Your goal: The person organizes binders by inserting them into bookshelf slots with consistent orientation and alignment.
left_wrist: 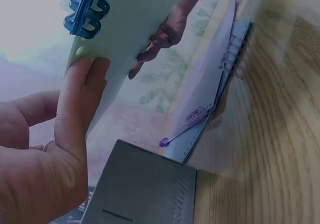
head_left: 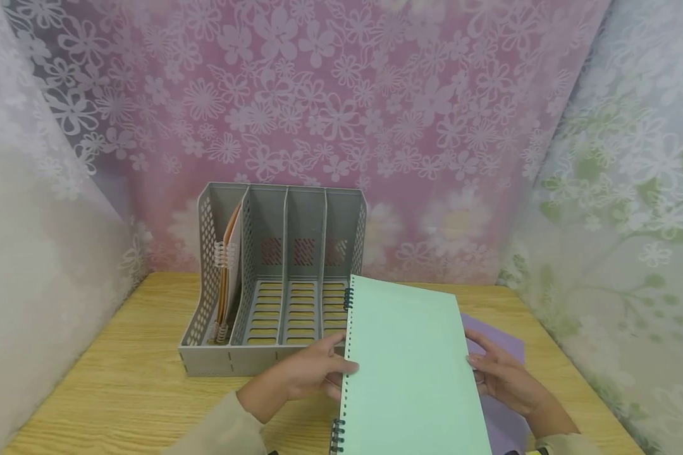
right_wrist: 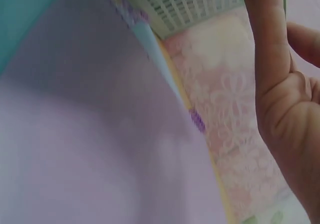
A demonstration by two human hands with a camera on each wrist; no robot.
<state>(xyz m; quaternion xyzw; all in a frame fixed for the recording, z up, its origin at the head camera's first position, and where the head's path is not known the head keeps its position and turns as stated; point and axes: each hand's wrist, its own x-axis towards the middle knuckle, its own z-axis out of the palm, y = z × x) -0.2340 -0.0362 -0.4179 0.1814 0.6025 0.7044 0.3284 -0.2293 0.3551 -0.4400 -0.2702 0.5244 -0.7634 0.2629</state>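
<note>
A mint-green loose-leaf notebook [head_left: 410, 366] with dark binding rings is held up above the table, its long sides running toward me. My left hand [head_left: 313, 373] pinches its punched edge between thumb and fingers, between the two ring clips; the left wrist view shows one blue ring clip [left_wrist: 92, 9] close above those fingers. On the opposite edge, my right hand [head_left: 503, 379] grips with the thumb on top and fingers underneath. Below the green notebook lies a purple notebook [head_left: 503, 414], with a light blue one [left_wrist: 187, 146] under it.
A grey file organizer [head_left: 205, 361] with several upright compartments stands left of the notebook. Its leftmost slot holds ring-bound notebooks [head_left: 230, 253], one orange-edged. Floral curtains [head_left: 319, 120] enclose the wooden table [head_left: 108, 379] at the back and both sides.
</note>
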